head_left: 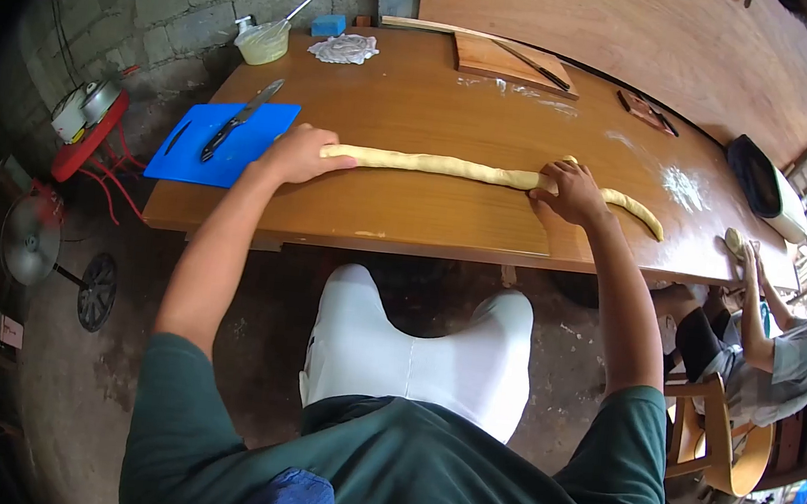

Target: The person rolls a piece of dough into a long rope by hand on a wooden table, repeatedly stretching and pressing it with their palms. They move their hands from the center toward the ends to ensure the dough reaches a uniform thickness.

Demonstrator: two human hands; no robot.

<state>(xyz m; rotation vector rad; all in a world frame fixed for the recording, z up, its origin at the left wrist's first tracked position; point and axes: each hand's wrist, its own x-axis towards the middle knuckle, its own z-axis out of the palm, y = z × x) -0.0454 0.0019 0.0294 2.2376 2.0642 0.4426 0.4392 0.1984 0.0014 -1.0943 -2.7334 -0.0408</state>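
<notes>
A long pale-yellow rope of dough [432, 165] stretches across the wooden table [407, 218]. My left hand [303, 155] is closed round its left end, beside the blue cutting board [262, 144]. Further right, my right hand [572, 191] grips the rope, its fingers wrapped over it. Beyond that hand the dough runs on and curves toward the front edge, its tip lying on the table. On the blue board lies a knife with a black handle [222, 139].
At the back stand a bowl [263, 43], a crumpled white cloth [344, 48], a blue block [329, 25] and a wooden board [507, 61] with a dark tool. Flour [683, 188] dusts the right side. A seated person [786, 351] at the right handles dough [736, 243].
</notes>
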